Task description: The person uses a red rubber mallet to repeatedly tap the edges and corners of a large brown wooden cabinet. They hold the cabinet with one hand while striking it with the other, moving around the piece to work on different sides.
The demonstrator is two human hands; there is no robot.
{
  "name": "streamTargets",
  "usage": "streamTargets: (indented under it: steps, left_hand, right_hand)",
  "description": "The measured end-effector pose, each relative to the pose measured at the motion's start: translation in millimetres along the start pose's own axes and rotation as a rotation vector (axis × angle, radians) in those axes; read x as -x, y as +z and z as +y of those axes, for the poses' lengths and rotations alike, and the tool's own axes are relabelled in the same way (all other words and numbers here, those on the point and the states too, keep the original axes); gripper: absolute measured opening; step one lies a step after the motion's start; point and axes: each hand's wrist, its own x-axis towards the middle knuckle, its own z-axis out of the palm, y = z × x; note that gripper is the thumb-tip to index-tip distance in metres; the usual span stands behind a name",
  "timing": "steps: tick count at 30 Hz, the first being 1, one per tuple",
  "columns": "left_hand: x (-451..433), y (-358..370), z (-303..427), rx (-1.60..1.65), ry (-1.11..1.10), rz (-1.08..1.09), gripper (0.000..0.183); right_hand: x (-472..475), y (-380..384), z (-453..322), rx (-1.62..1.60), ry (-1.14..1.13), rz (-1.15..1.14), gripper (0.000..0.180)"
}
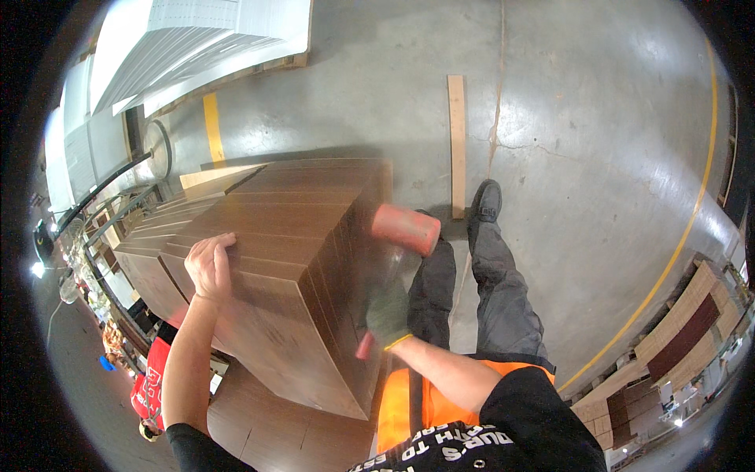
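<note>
My bare left hand rests on the top edge of a stack of brown wood-look boards, its fingers bent over the edge and holding nothing that I can see. My right hand, in a dark green glove with a yellow cuff, is shut around the handle of a mallet. The red mallet head is beside the near end of the stack, above my legs. Motion blurs the glove and part of the handle; whether the head touches the boards I cannot tell.
A narrow wooden strip lies on the concrete floor ahead of my feet. White sheets are stacked at the upper left. Beyond the boards is a person in a red shirt. More stacked panels stand at the lower right, past a yellow floor line.
</note>
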Motion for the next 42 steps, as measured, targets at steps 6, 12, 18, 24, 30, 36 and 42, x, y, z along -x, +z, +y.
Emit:
streamTargets:
  steps: [6,12,18,24,30,36,42]
  left_hand:
    - [3,1,-3,-0.013,-0.007,-0.001,0.035]
    - [3,2,-5,-0.046,0.036,0.002,0.035]
    - [5,3,-4,-0.048,0.052,0.012,0.036]
    - [4,1,-1,-0.056,0.044,0.007,0.033]
    - [4,2,2,-0.057,0.076,0.042,0.031]
    - [4,1,0,-0.089,0.071,0.025,0.030]
    - [5,2,-1,-0.095,0.113,0.048,0.028]
  right_hand:
    - [11,-1,9,0.155,0.111,-0.321,0.030]
    - [28,-3,6,0.035,0.043,-0.342,0.024]
    - [35,-14,-33,-0.299,0.456,-0.281,0.013]
    - [46,-28,-47,-0.264,0.404,-0.344,0.013]
    - [64,-23,-36,0.018,0.243,-0.418,0.013]
    - [76,-17,-25,-0.147,0.307,-0.448,0.018]
    - [90,-3,-10,-0.130,-0.166,-0.181,0.025]
